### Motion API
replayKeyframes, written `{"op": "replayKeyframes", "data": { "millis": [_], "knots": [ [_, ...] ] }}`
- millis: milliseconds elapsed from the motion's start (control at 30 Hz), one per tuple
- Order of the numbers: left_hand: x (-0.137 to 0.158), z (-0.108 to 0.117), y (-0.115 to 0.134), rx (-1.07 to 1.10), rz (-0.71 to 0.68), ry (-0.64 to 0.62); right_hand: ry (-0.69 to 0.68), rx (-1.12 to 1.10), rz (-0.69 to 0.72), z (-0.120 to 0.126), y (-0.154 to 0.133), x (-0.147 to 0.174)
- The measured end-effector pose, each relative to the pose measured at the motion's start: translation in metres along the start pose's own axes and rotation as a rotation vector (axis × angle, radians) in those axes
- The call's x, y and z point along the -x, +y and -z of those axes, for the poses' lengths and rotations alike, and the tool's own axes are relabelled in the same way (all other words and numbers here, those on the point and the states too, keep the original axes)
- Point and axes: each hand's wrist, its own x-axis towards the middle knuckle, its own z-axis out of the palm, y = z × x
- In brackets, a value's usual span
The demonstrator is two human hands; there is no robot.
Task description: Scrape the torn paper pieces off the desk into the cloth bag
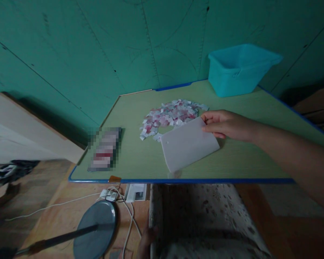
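While the left grip (149, 235), too dim to read, hangs below the tabletop (140, 163), the white sheet (189, 145) is over it, far-right corner pinched in the right grip (221, 123); a low sweep could scatter the paper scraps (175, 113) beyond.

White rectangular sheet (189, 144), aslant; just beside it, loose pink-and-white paper scraps (172, 113)

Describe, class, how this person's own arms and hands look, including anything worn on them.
The bare right hand wears no visible glove or ring; the bare, tapering right forearm shows no sleeve, watch or cable. The blurred left hand is too dim to show what, if anything, it wears.
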Motion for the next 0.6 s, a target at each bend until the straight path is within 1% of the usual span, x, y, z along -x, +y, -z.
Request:
{"op": "replayKeyframes", "data": {
  "millis": [100,200,400,433,600],
  "knots": [
    [-0.002,-0.002,0.0,-0.016,-0.021,0.014,0.021,-0.008,0.029,0.001,0.002,0.0],
    [-0.003,-0.006,0.0,-0.02,-0.026,0.019,0.009,0.007,0.039,0.001,0.002,0.0],
    [-0.001,-0.011,0.001,0.008,-0.002,0.029,0.013,0.017,0.064,-0.001,0.001,0.002],
    [-0.001,-0.012,0.003,0.018,0.005,0.027,-0.001,0.026,0.062,-0.001,0.001,0.002],
    [0.0,-0.013,0.009,0.087,0.043,-0.005,-0.153,0.066,0.012,-0.002,0.005,0.003]
  ]
}}
